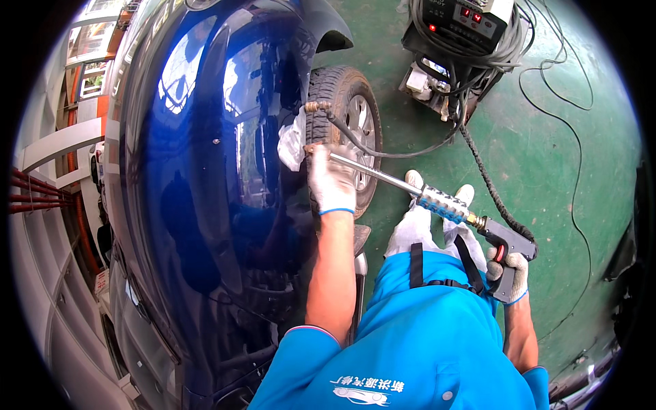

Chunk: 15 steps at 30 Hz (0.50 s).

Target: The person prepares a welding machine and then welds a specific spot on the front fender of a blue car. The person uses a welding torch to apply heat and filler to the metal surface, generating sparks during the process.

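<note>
My left hand [332,178], in a white work glove and slightly blurred, is closed around the front end of a slide-hammer dent puller [441,201], beside the blue car's fender [253,123]. The puller has a long steel rod, a ridged metal sliding weight and a dark pistol grip with a red trigger. My gloved right hand [516,275] is wrapped round that grip. A whitish patch [292,142] shows on the fender edge by my left hand. Just above sits a brass-coloured clamp [317,106] with a dark cable. The rod's very tip is partly hidden by my left fingers.
The car's front wheel [359,113] stands behind the rod. A welding machine [458,27] with a lit red display and coiled cables is at the far right. A thick sleeved cable [486,171] runs from it to the grip. Thin cables [577,157] lie on the green floor [547,198].
</note>
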### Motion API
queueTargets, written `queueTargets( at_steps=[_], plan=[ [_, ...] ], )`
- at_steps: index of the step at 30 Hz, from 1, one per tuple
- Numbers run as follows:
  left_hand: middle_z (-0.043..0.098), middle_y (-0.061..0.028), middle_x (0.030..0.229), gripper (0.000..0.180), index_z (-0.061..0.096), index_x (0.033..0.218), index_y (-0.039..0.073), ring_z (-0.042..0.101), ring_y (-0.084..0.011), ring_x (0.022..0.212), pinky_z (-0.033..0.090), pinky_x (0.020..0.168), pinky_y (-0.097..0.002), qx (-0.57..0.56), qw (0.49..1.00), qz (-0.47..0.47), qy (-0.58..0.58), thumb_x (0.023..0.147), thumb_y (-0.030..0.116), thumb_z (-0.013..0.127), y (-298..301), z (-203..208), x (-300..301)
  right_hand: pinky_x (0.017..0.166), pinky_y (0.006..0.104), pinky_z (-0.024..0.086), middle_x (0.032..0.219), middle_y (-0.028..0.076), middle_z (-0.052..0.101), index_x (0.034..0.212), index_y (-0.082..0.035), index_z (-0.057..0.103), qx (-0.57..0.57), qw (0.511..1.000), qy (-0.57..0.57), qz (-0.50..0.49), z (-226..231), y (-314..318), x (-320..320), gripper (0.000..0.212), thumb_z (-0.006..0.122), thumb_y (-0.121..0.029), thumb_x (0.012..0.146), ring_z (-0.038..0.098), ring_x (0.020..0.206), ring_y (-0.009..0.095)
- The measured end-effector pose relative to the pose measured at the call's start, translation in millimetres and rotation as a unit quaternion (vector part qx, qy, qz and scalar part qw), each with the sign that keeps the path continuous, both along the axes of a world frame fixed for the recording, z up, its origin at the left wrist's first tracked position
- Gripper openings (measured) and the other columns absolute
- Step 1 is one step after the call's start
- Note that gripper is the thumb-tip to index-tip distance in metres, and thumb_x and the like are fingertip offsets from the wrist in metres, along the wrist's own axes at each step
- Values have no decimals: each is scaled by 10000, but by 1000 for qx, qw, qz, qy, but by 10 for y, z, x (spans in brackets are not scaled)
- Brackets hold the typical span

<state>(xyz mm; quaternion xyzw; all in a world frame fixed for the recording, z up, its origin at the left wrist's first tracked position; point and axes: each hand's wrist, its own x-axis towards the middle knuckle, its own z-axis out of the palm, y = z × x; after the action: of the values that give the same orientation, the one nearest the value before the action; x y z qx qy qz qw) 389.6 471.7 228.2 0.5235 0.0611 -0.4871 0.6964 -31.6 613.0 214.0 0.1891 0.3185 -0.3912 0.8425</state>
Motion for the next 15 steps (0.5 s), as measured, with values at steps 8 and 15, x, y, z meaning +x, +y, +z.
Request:
queueTargets(
  at_steps=[8, 15],
  plan=[
    [663, -128, 792, 159, 608, 982, 37, 670, -278, 754, 558, 704, -416, 37, 982, -147, 113, 922, 180, 639, 322, -160, -1486, 562, 361, 592, 992, 220, 681, 1338, 65, 470, -18, 1000, 24, -4, 103, -118, 65, 608, 669, -97, 787, 656, 660, 266],
    [658, -119, 748, 166, 650, 962, 62, 655, -275, 744, 536, 734, -427, -1, 975, -117, 189, 920, 223, 650, 358, -212, -1514, 584, 335, 603, 1002, 195, 689, 1365, 20, 457, -24, 999, 22, -5, -27, -32, -32, 582, 634, -115, 827, 659, 678, 255]
  ],
)
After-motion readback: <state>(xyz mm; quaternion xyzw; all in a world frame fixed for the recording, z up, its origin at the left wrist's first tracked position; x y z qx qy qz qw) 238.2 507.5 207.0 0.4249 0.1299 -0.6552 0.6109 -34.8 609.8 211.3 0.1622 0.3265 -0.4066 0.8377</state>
